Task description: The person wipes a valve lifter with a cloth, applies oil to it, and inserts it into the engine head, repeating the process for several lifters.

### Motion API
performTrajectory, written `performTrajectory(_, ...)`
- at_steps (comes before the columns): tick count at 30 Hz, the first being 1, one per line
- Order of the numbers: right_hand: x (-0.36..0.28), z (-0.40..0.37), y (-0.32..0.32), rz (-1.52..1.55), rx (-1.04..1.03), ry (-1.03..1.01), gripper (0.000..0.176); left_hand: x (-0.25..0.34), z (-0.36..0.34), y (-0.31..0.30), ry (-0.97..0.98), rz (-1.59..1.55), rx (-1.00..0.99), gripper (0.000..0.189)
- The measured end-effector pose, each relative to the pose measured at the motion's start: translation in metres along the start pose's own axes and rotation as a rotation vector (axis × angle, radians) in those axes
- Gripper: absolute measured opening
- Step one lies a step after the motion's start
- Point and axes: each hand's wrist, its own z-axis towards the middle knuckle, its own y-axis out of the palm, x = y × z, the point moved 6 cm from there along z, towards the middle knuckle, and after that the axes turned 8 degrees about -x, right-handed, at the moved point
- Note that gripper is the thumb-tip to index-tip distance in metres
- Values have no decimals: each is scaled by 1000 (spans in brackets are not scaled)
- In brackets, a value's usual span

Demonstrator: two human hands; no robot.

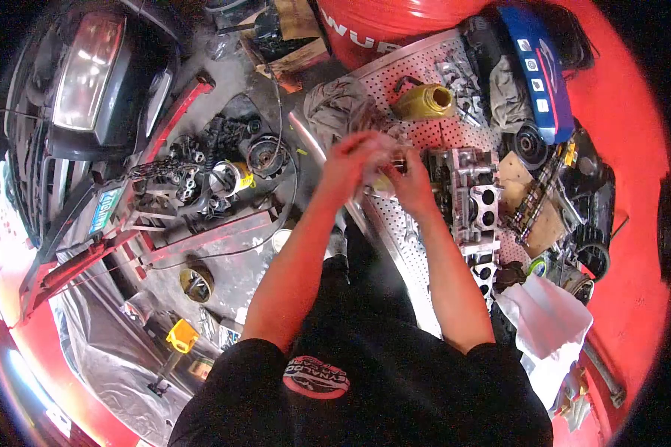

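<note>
My left hand (354,160) and my right hand (408,182) meet over the near edge of a perforated metal tray (425,134). Both close their fingers around a small metal part (386,175); the part is mostly hidden and I cannot tell what it is. Right beside my right hand lies an engine cylinder head (476,195) on the tray. A grey rag (335,104) is bunched just beyond my left hand.
A yellow bottle (425,100) lies on the tray's far side. A red drum (380,26) stands behind. Timing chain and camshafts (538,195) lie at right, a white cloth (548,316) near right. Car front (89,82) and loose engine parts (216,167) fill the floor at left.
</note>
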Motion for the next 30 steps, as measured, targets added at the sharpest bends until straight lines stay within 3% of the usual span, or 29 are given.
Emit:
performTrajectory(2, 5, 3, 5, -45, 24, -83, 31, 1, 2, 31, 176, 600, -111, 30)
performTrajectory(4, 16, 11, 7, -173, 7, -144, 40, 1, 6, 36, 120, 551, -88, 28)
performTrajectory(8, 7, 8, 1, -117, 128, -204, 45, -9, 19, 34, 124, 606, -83, 26)
performTrajectory(12, -21, 11, -2, -29, 50, -306, 35, -18, 29, 10, 60, 461, 153, 19)
performTrajectory(13, -19, 12, -1, -43, 40, -274, 33, -30, 32, 2, -107, 225, 144, 20)
performTrajectory(16, -10, 16, -2, -38, 40, -184, 29, -42, 26, 5, -298, -358, 8, 25)
performTrajectory(17, -6, 18, -5, -5, 62, -156, 28, -46, 25, 7, -275, -516, -89, 30)
performTrajectory(20, 13, 18, -5, 26, 56, -127, 26, -37, 7, 31, -286, -554, -249, 28)
performTrajectory(23, 8, 13, 0, 15, 20, -114, 36, -33, 11, 35, -156, -319, -109, 29)
performTrajectory(26, 11, 10, 3, 294, -68, 84, 40, -29, 13, 35, -92, -148, -26, 30)
performTrajectory(28, 12, 0, 7, 711, -101, 224, 35, -23, 16, 33, -71, -39, 3, 32)
performTrajectory(30, 21, -1, 13, 1050, -112, 328, 34, -2, 11, 36, 41, 395, 15, 33)
